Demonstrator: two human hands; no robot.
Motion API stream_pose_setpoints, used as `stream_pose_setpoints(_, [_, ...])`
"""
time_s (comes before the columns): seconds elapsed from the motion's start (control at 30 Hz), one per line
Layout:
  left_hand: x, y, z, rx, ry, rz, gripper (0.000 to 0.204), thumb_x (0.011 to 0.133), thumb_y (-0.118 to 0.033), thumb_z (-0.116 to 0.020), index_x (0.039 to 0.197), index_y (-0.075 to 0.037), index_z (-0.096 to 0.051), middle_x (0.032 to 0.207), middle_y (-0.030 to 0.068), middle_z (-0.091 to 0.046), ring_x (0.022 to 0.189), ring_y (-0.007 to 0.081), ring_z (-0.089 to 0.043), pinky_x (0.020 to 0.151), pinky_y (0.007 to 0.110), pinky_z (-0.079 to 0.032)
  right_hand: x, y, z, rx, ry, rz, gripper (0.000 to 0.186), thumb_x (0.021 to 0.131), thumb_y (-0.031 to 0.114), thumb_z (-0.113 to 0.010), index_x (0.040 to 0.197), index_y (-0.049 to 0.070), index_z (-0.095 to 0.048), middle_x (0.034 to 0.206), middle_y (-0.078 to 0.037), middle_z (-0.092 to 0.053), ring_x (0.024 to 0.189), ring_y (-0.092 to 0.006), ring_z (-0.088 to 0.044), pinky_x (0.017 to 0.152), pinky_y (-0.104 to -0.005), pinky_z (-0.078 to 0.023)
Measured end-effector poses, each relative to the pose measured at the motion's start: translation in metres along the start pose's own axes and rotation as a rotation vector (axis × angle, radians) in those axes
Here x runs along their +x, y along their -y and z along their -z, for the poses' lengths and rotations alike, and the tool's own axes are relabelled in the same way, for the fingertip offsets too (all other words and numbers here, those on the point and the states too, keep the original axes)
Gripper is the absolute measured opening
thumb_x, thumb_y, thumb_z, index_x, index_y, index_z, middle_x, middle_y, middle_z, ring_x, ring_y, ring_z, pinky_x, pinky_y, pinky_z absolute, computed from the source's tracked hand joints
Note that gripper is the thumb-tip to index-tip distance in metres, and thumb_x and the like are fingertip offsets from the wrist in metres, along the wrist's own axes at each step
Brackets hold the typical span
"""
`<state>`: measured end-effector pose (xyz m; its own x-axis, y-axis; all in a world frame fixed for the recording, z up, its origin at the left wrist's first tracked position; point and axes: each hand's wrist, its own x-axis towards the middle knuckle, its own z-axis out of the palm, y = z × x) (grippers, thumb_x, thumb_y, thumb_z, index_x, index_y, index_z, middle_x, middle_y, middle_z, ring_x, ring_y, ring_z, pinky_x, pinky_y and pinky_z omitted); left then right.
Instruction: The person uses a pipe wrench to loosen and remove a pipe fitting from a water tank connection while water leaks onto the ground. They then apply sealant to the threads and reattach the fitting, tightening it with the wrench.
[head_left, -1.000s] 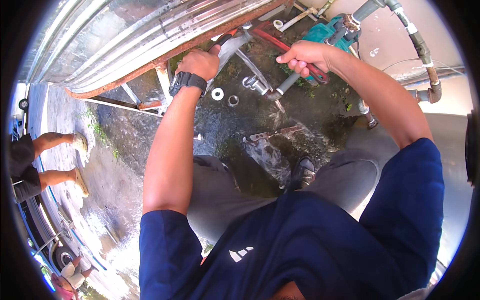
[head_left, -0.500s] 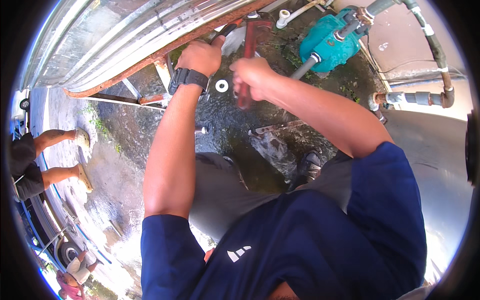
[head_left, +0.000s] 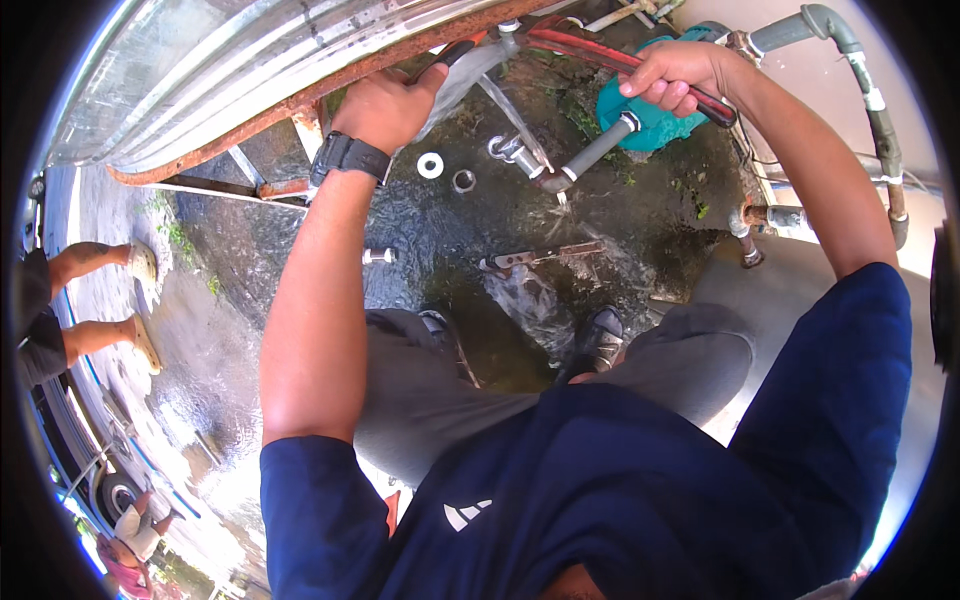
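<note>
Gripping the red pipe wrench near its handle end with right hand, likely for leverage, holding a black-and-orange handle in left hand (perhaps as counterhold)

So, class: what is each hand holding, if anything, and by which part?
The right hand holds a red wrench, near its handle's free end. The left hand grips a black-and-orange tool; the part inside the fist is hidden.
</note>
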<state>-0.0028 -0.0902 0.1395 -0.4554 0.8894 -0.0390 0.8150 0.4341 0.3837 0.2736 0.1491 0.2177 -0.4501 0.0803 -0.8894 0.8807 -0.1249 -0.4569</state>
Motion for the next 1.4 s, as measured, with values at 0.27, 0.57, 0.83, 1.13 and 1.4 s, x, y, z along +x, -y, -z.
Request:
stream_pose_setpoints(0.27, [-0.001,-0.003,0.007,-0.501,0.214,0.330,0.056,0.087,-0.061,-0.066,0.085,-0.005,-0.069,0.071,0.0009,-0.059,0.057,0.0102,-0.045,0.053,0.029,-0.038,0.004,-0.011,-0.029,0.037,-0.075,0.073,0.026,0.095,0.019,-0.066,0.077,0.012,-0.049,0.060,0.009,-0.039,0.041,0.0005,-0.034,0.034,-0.0191,-0.027])
stream_pose_setpoints(0.57, [0.004,-0.001,0.001,-0.399,0.117,0.306,0.060,0.083,-0.063,-0.068,0.096,-0.004,-0.074,0.078,0.0058,-0.063,0.072,0.0156,-0.055,0.067,0.031,-0.043,0.007,-0.007,-0.059,0.149,-0.204,0.116,0.029,0.096,0.021,-0.067,0.079,0.010,-0.048,0.060,0.007,-0.039,0.043,-0.0012,-0.034,0.034,-0.0209,-0.027])
stream_pose_setpoints(0.83, [-0.001,-0.007,0.005,-0.422,0.111,0.358,0.064,0.082,-0.065,-0.069,0.094,-0.003,-0.076,0.080,0.0096,-0.065,0.078,0.0185,-0.059,0.072,0.033,-0.045,0.038,0.011,-0.147,0.601,-0.390,0.177,0.028,0.101,0.029,-0.060,0.088,0.008,-0.048,0.059,0.003,-0.043,0.044,-0.0081,-0.037,0.040,-0.0266,-0.036])
stream_pose_setpoints(1.13, [0.002,0.008,0.001,0.104,0.178,-0.109,0.044,0.103,-0.050,-0.040,0.139,-0.030,-0.056,0.095,0.0189,-0.072,0.094,0.0396,-0.069,0.090,0.047,-0.052,0.229,0.107,-0.284,1.179,-0.993,0.781,0.020,0.104,0.025,-0.050,0.106,0.006,-0.046,0.082,-0.005,-0.059,0.066,-0.0168,-0.062,0.046,-0.0350,-0.044])
stream_pose_setpoints(1.4, [0.002,0.003,-0.001,-0.398,0.144,0.182,0.059,0.086,-0.060,-0.067,0.086,-0.001,-0.070,0.074,0.0049,-0.059,0.064,0.0164,-0.052,0.057,0.034,-0.041,0.212,0.072,-0.257,1.268,-0.105,0.736,0.016,0.097,0.012,-0.057,0.108,0.005,-0.048,0.081,-0.008,-0.057,0.067,-0.0226,-0.057,0.062,-0.0430,-0.048])
